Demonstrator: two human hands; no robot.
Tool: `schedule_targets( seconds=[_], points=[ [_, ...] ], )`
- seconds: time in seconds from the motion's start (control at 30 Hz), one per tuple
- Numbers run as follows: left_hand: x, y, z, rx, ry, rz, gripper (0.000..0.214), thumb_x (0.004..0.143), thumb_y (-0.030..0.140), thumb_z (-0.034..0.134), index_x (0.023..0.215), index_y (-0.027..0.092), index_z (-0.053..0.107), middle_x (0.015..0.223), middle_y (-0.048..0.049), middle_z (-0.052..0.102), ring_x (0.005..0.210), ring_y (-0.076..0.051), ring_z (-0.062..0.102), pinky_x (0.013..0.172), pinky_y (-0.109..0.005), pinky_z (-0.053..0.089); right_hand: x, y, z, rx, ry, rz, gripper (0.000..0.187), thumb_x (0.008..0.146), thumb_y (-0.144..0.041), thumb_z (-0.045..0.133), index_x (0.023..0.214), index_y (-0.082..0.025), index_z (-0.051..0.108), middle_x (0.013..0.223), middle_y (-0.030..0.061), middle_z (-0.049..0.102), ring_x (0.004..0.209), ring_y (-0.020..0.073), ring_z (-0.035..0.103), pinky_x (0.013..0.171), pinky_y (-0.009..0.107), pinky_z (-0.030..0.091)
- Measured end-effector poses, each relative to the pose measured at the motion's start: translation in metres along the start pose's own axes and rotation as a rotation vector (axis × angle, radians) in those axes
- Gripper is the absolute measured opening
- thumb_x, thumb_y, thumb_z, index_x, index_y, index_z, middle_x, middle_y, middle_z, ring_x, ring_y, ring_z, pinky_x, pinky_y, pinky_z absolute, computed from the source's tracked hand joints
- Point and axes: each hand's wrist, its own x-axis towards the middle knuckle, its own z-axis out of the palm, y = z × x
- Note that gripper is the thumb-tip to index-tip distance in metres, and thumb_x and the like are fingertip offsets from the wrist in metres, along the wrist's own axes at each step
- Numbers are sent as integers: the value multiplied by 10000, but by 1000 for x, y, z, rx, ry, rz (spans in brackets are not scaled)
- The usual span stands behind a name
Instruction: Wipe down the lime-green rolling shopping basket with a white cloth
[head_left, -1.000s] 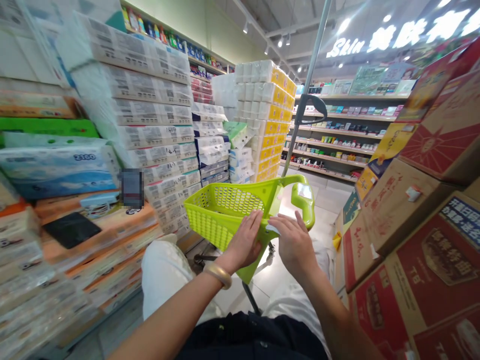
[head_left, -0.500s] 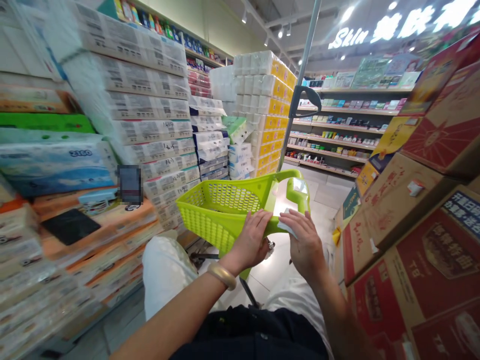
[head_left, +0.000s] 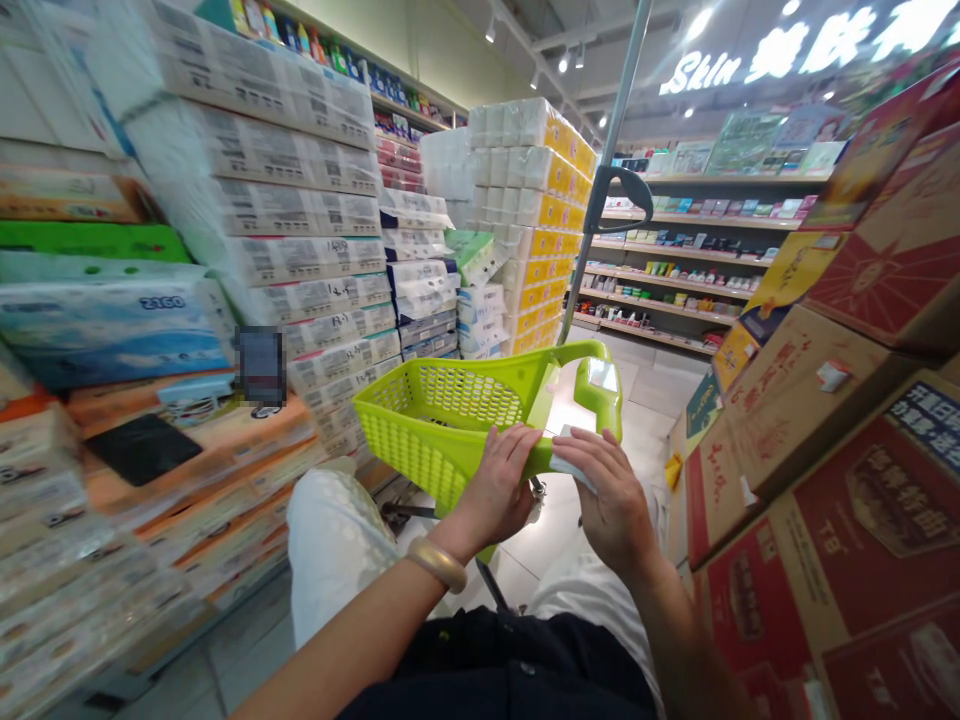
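Open floor [head_left: 646,385] separated the green basket [head_left: 442,450] from cartons [head_left: 814,420]. My left grip [head_left: 504,490] clasped its rim [head_left: 538,458]; just beside, my right grip [head_left: 613,495] held white cloth [head_left: 573,466].

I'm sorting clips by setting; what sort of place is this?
Most likely a shop or supermarket: long pale-edged shelves of small colourful packages, a tall stack of plastic-wrapped white-and-yellow packs, and a lime-green perforated plastic basket.

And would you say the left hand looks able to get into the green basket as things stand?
Probably yes: the left hand rests at the near edge of the green basket, whose top is open, and nothing visible blocks the way.
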Motion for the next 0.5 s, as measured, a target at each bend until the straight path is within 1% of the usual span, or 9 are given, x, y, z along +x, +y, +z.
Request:
schedule_targets(
  seconds=[0.17, 0.27, 0.33, 0.4, 0.5],
  points=[
    [-4, 0, -1, 3, 7, -11, 696, 738, 50, 473, 1414, 183, 374, 1405, -141, 487, 1382, -280, 379, 1210, -592, 150, 1, 12, -10, 45, 107, 97, 242, 963, -207, 494, 1113, -234, 682, 1130, 75, 738, 1150, 232, 654, 1143, 516, 368],
    [-6, 1, -1, 1, 17, -11, 694, 734, 49, 471, 1410, 179, 376, 1402, -136, 490, 1385, -274, 374, 1214, -583, 142, 0, 7, -8, 17, 138, 110, 241, 959, -201, 495, 1105, -232, 684, 1134, 76, 735, 1153, 236, 649, 1145, 521, 358],
    [-7, 2, -1, -9, 23, -9, 696, 729, 50, 468, 1406, 182, 372, 1394, -139, 494, 1383, -276, 376, 1210, -589, 146, -2, -3, -3, -11, 115, 62, 258, 952, -170, 493, 1109, -236, 686, 1138, 64, 735, 1173, 228, 634, 1146, 499, 359],
    [-8, 3, -3, -18, 26, -5, 698, 723, 51, 463, 1401, 184, 371, 1382, -143, 501, 1378, -281, 384, 1202, -600, 157, -4, -12, 1, -25, 65, -9, 283, 944, -127, 490, 1116, -242, 683, 1133, 47, 737, 1188, 212, 624, 1149, 465, 358],
    [-11, 4, -5, -24, 33, 6, 673, 735, 58, 455, 1393, 181, 380, 1369, -146, 511, 1364, -281, 400, 1198, -603, 166, -5, -16, 0, -11, -11, -78, 309, 940, -97, 484, 1131, -246, 675, 1132, 34, 738, 1188, 196, 624, 1149, 435, 360]
  ],
)
